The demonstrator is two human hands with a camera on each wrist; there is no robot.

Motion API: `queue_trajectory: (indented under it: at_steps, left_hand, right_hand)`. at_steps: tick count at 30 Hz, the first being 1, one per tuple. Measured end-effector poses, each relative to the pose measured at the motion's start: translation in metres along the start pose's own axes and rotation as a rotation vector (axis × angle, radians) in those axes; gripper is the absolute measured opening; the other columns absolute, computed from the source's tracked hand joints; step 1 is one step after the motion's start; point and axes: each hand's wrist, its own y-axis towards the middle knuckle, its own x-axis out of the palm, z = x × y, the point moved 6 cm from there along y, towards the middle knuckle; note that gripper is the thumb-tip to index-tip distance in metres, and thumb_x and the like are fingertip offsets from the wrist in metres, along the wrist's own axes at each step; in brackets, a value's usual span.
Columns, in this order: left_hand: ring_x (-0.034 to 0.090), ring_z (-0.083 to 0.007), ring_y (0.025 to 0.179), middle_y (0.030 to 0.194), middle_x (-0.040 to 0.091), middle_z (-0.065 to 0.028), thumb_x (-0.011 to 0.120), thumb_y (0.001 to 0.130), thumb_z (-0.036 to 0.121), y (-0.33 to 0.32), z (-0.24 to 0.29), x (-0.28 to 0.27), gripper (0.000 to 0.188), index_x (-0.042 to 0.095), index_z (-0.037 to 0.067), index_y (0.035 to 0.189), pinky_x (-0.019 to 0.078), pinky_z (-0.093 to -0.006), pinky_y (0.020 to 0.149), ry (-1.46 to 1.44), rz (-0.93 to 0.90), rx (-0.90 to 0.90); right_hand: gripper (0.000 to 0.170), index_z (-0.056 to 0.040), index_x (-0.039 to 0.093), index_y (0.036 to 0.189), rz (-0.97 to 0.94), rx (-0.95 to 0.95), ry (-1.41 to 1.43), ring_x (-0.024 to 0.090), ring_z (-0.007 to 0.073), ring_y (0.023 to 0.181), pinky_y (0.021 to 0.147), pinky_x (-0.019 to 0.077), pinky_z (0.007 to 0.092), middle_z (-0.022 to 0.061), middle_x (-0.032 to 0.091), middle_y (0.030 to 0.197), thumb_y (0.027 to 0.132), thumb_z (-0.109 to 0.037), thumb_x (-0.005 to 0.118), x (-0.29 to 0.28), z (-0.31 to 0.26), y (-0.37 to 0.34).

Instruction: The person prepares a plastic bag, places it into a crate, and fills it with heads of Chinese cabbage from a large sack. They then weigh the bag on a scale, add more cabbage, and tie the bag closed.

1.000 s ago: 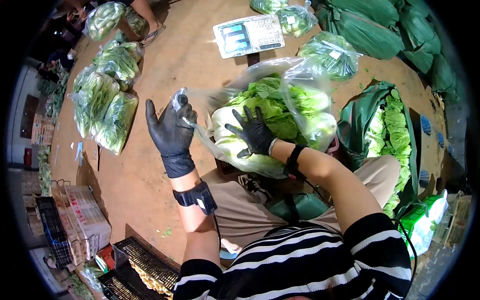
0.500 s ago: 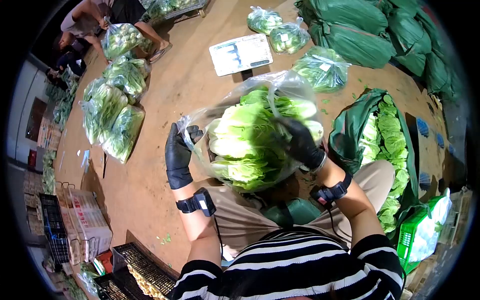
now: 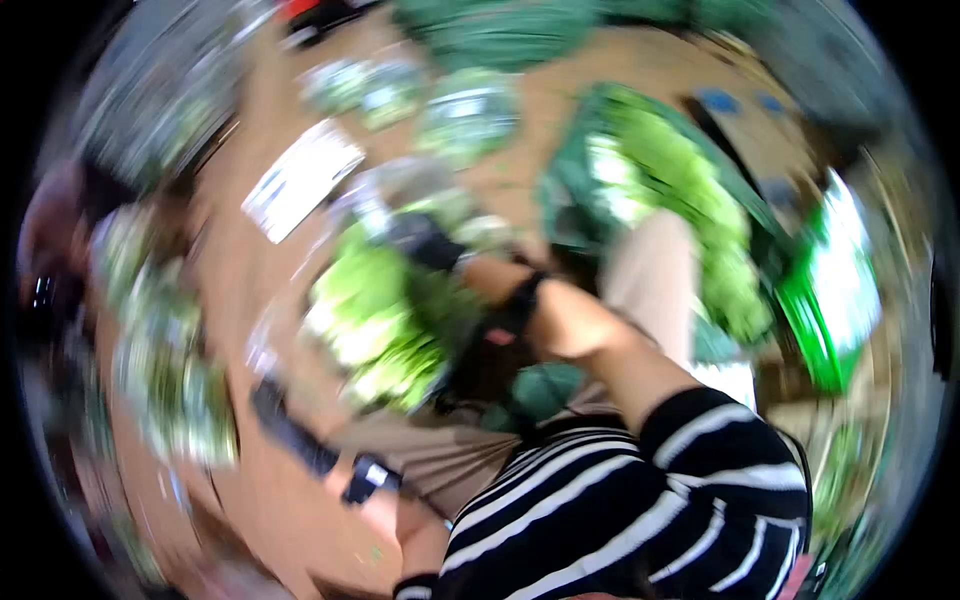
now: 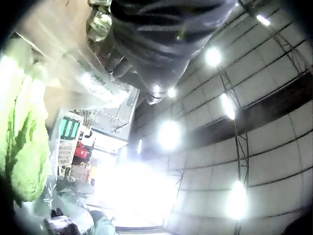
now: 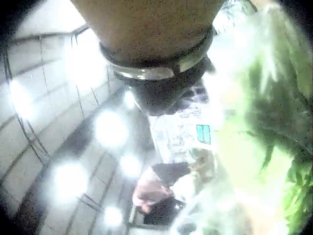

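Note:
The head view is blurred. Large leafy green heads with pale stems [image 3: 360,315] fill a clear plastic bag [image 3: 405,180] in front of the person's knees. My left hand [image 3: 288,428], in a black glove, is low on the left and holds the bag's stretched edge at its fingertips. At the far side of the greens, my black-gloved right hand [image 3: 425,240] grips the bag's rim, where the film bunches up. In the left wrist view, see-through film [image 4: 98,90] runs from the left hand toward the greens [image 4: 24,132]. The wrist hides most of the right fingers in the right wrist view.
A white digital scale [image 3: 303,180] stands beyond the bag. Filled vegetable bags [image 3: 468,115] lie behind and more [image 3: 170,370] lie left. On the right are a green sack of leafy heads [image 3: 680,190] and a green crate [image 3: 815,300].
The view has swung, shifting the scene left. My left hand has pulled outward and down with the bag's edge; my right hand has gone from over the greens to the bag's far rim.

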Motion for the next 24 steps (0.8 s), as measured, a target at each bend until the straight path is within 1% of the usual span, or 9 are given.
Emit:
queue_trajectory:
  at_steps: [6,9,11,12,13,14,16,21,24]
  left_hand:
    - [0.052,-0.0196,0.09,0.102,0.054,-0.0113,0.041,0.087,0.017,-0.007,0.073,0.044,0.028,0.051,-0.004,0.101,0.042,-0.0296,0.079,0.66,0.183,0.573]
    - [0.053,-0.0208,0.091,0.103,0.055,-0.0122,0.041,0.087,0.017,-0.031,0.101,0.103,0.028,0.052,-0.005,0.101,0.0422,-0.03,0.079,0.633,-0.02,0.734]
    - [0.055,-0.0245,0.08,0.096,0.056,-0.0168,0.047,0.084,0.014,-0.071,0.142,0.165,0.025,0.054,-0.007,0.096,0.0442,-0.03,0.076,0.692,-0.174,0.89]
    - [0.055,-0.024,0.081,0.097,0.056,-0.0163,0.044,0.085,0.013,-0.07,0.123,0.181,0.024,0.054,-0.007,0.095,0.0441,-0.0299,0.075,0.311,-0.308,0.477]
    - [0.054,-0.0233,0.081,0.095,0.056,-0.0165,0.043,0.085,0.012,-0.081,0.137,0.202,0.025,0.051,-0.008,0.098,0.0437,-0.0298,0.074,0.3,-0.386,0.481]
    - [0.054,-0.0228,0.081,0.094,0.056,-0.0164,0.043,0.085,0.011,-0.093,0.149,0.228,0.025,0.051,-0.008,0.098,0.0433,-0.0298,0.074,0.195,-0.483,0.392]
    - [0.054,-0.0213,0.079,0.091,0.056,-0.0159,0.044,0.084,0.011,-0.129,0.185,0.28,0.025,0.05,-0.008,0.099,0.0427,-0.0291,0.073,0.096,-0.646,0.36]
    - [0.053,-0.0165,0.077,0.089,0.056,-0.0102,0.043,0.084,0.01,-0.171,0.184,0.422,0.023,0.051,-0.004,0.101,0.0424,-0.0275,0.073,-0.097,-1.018,-0.074]
    - [0.053,-0.0145,0.086,0.1,0.053,-0.0075,0.042,0.084,0.01,-0.257,0.227,0.519,0.024,0.051,-0.003,0.102,0.0416,-0.0257,0.075,0.007,-1.57,0.078]
  right_hand:
    - [0.033,-0.0023,0.051,0.102,0.235,0.395,0.224,0.052,0.0234,0.087,0.076,0.0414,0.0322,0.0118,0.054,0.096,0.076,-0.021,0.056,-0.154,-0.009,-0.063]
    - [0.047,-0.001,0.045,0.112,0.117,0.495,0.463,0.05,0.0193,0.093,0.083,0.0382,0.03,0.0121,0.053,0.105,0.076,-0.027,0.058,-0.246,-0.003,-0.116]
    - [0.041,-0.0018,0.045,0.113,0.428,0.458,0.724,0.047,0.0178,0.099,0.086,0.037,0.0281,0.0104,0.05,0.108,0.078,-0.02,0.056,-0.316,0.041,-0.198]
    - [0.04,-0.0018,0.046,0.111,0.665,0.91,0.675,0.049,0.0163,0.095,0.085,0.0374,0.0274,0.0084,0.052,0.106,0.077,-0.019,0.058,-0.352,0.036,-0.238]
    - [0.038,-0.0009,0.047,0.109,0.763,0.697,0.553,0.051,0.0152,0.091,0.081,0.0401,0.0262,0.01,0.054,0.102,0.076,-0.017,0.059,-0.37,0.117,-0.336]
    - [0.036,-0.0004,0.048,0.107,0.664,1.171,-0.295,0.053,0.0156,0.087,0.078,0.0416,0.0259,0.011,0.056,0.097,0.076,-0.017,0.058,-0.414,0.126,-0.395]
    - [0.03,-0.0029,0.052,0.104,0.886,1.285,-0.445,0.055,0.0228,0.088,0.079,0.0416,0.0295,0.0131,0.058,0.096,0.077,-0.017,0.048,-0.47,0.131,-0.502]
    - [0.032,-0.006,0.056,0.099,0.24,1.449,-0.738,0.053,0.0309,0.09,0.08,0.0412,0.0355,0.0178,0.055,0.098,0.075,-0.025,0.046,-0.543,0.171,-0.558]
    - [0.033,-0.0047,0.057,0.094,-0.141,1.808,-0.814,0.054,0.0326,0.088,0.079,0.0415,0.0372,0.0203,0.054,0.098,0.076,-0.027,0.042,-0.569,0.204,-0.597]
